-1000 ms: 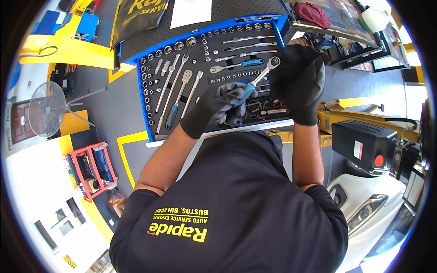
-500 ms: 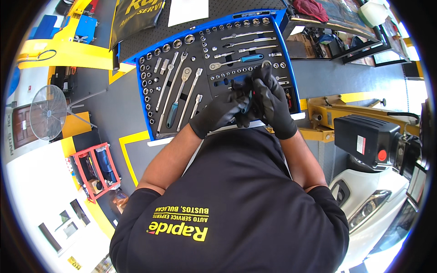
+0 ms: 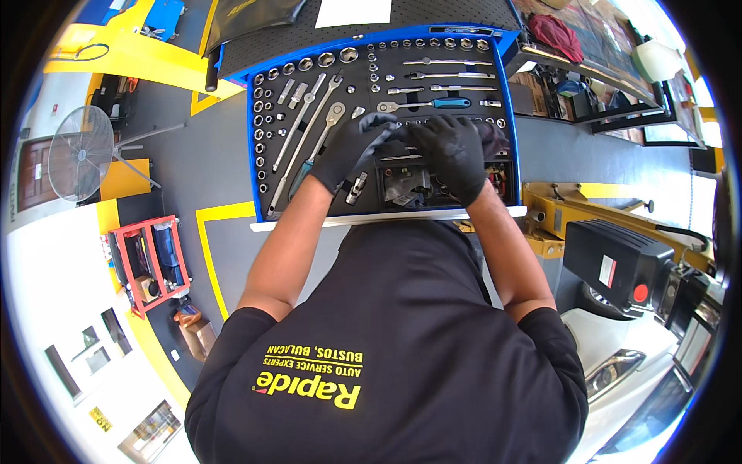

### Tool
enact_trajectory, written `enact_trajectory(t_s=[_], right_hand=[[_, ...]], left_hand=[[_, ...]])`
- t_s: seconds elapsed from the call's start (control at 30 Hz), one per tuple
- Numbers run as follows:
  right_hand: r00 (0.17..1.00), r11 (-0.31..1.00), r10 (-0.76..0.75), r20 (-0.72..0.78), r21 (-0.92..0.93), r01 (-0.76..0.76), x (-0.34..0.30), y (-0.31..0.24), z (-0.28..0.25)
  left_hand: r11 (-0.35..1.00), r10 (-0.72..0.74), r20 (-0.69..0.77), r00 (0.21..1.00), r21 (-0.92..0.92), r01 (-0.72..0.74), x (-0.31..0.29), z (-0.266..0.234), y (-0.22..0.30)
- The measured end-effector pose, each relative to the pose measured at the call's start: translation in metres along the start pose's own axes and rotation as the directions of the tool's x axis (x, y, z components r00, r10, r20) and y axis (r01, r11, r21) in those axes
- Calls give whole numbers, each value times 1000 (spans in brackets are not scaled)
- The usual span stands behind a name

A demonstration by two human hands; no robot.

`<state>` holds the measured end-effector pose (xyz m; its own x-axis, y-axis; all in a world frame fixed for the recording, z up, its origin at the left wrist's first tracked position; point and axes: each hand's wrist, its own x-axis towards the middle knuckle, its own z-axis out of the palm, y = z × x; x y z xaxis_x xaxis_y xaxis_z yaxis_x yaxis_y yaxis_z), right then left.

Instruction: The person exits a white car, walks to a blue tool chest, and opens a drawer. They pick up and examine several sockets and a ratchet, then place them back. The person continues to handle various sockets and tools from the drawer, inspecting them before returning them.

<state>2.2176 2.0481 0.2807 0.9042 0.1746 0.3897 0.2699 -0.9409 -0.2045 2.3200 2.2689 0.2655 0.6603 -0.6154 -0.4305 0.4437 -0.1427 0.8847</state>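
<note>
Both my hands, in black gloves, are over the opened blue tool drawer [image 3: 253, 166]. My left hand [image 3: 349, 153] has its fingers curled, tips pointing toward the right hand; what they hold, if anything, is hidden. My right hand [image 3: 454, 158] bends its fingers down over the row of small sockets, and their tips are covered. Beside its outer edge is a dark, cloth-like piece [image 3: 495, 141], blurred. Above the hands lies a teal-handled ratchet [image 3: 448, 102]. A second ratchet [image 3: 334, 116] is partly covered by my left hand.
Sockets [image 3: 348, 55] line the drawer's far and left edges. A small compartment near me holds clear plastic bags [image 3: 406, 185]. A white sheet [image 3: 354, 12] rests on the cabinet top. To the right stand a yellow lift arm [image 3: 568, 209] and a white car [image 3: 603, 340].
My hands have moved apart from being close together over the near right of the drawer. The left went left and the right slightly forward. The compartment with plastic bags has come into view.
</note>
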Motion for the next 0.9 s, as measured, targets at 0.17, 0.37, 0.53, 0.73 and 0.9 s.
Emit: enact_trajectory(t_s=[0.17, 0.37, 0.53, 0.73, 0.9], right_hand=[[993, 989, -115, -19, 95, 116, 12, -8, 14], [989, 958, 119, -89, 270, -91, 0, 30, -2], [789, 691, 604, -114, 567, -447, -34, 90, -35], [666, 568, 741, -84, 608, -555, -50, 80, -61], [953, 839, 301, 31, 466, -280, -41, 42, -41]], left_hand=[[1000, 8, 35, 999, 21, -9, 11, -7, -3], [993, 65, -8, 998, -94, -65, 23, -11, -24], [954, 63, -92, 994, 297, -33, 21, 4, -18], [750, 332, -122, 935, 635, -183, 24, 19, -22], [387, 607, -63, 792, 894, -225, 5, 40, -14]])
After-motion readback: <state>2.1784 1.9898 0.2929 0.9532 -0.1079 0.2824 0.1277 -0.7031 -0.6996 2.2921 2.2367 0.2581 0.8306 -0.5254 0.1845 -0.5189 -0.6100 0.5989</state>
